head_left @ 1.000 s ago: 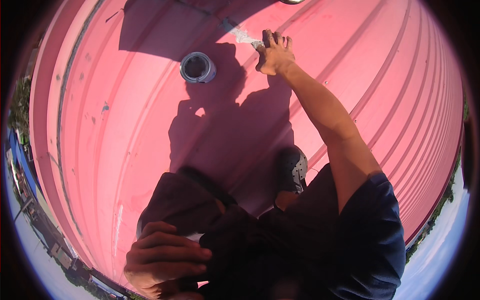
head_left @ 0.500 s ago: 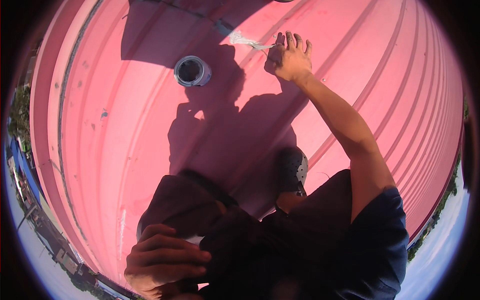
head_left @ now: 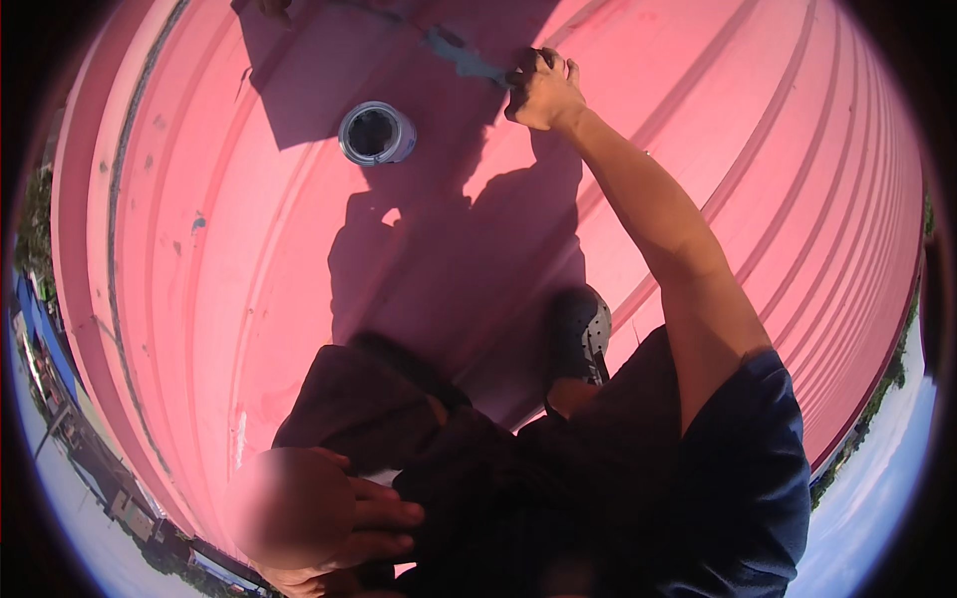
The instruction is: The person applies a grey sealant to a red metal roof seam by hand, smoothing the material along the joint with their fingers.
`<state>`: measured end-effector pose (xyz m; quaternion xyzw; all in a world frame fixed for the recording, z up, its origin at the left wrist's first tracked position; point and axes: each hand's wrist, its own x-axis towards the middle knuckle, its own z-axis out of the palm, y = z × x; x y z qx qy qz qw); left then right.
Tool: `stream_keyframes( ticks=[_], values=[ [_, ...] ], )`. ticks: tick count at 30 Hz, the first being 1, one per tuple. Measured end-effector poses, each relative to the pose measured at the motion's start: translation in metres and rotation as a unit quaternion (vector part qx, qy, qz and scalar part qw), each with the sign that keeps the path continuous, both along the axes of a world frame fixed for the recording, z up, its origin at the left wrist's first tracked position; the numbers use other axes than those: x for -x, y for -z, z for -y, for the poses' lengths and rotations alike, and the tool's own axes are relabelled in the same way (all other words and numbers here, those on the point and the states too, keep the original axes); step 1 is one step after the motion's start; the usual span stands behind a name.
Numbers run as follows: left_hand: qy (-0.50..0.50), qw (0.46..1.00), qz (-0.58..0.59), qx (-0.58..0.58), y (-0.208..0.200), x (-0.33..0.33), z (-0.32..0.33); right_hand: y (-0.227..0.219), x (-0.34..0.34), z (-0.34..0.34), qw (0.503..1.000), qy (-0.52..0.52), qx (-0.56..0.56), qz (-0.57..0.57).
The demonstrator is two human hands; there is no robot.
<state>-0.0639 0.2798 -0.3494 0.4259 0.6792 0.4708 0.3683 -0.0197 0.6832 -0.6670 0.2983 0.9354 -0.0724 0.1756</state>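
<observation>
Since the earlier pictures the outstretched right hand (head_left: 543, 90) had stayed at the grey streak while the view tipped, so that the open round metal tin (head_left: 376, 133) had slid lower and further right in the picture and the streak now lay in shadow instead of sun. The right hand was closed in a loose fist, knuckles up, fingers (head_left: 551, 66) curled together around something dark at the near end of the grey-blue smear of coating (head_left: 461, 56) on the pink ribbed sheet-metal roof (head_left: 778, 179); what it gripped was too hidden by the fingers to tell. The smear ran up and to the left from the hand, along a seam of the roof. The tin stood upright on the roof to the left of the hand, well apart from it, its dark inside showing, half within the person's shadow (head_left: 449, 249). The left hand (head_left: 319, 518) rested low at the lower edge on the dark trouser knee (head_left: 349, 409), fingers (head_left: 384, 515) stretched out side by side and lying flat, holding nothing. A dark perforated shoe (head_left: 581, 334) was planted on the roof below the right forearm, sole down between two ribs. At the left rim, beyond the roof's edge, rooftops and ground lay far below.
</observation>
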Motion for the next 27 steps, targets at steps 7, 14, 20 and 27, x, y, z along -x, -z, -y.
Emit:
stream_keyframes(
  ticks=[7,14,20,27],
  values=[
    [-0.027,1.000,-0.008,-0.014,0.009,-0.004,-0.005,0.018,-0.004,-0.031,0.978,0.133,0.130,-0.093],
    [-0.004,1.000,-0.017,0.006,0.009,0.001,-0.008,0.008,-0.048,-0.087,0.971,0.120,0.092,-0.183],
    [-0.012,1.000,-0.021,0.001,0.012,0.000,-0.012,-0.005,-0.016,-0.008,0.986,0.052,0.092,-0.130],
    [-0.064,0.998,-0.018,0.024,0.005,-0.008,-0.005,0.027,0.010,0.009,0.989,-0.057,0.005,-0.137]
  ],
)
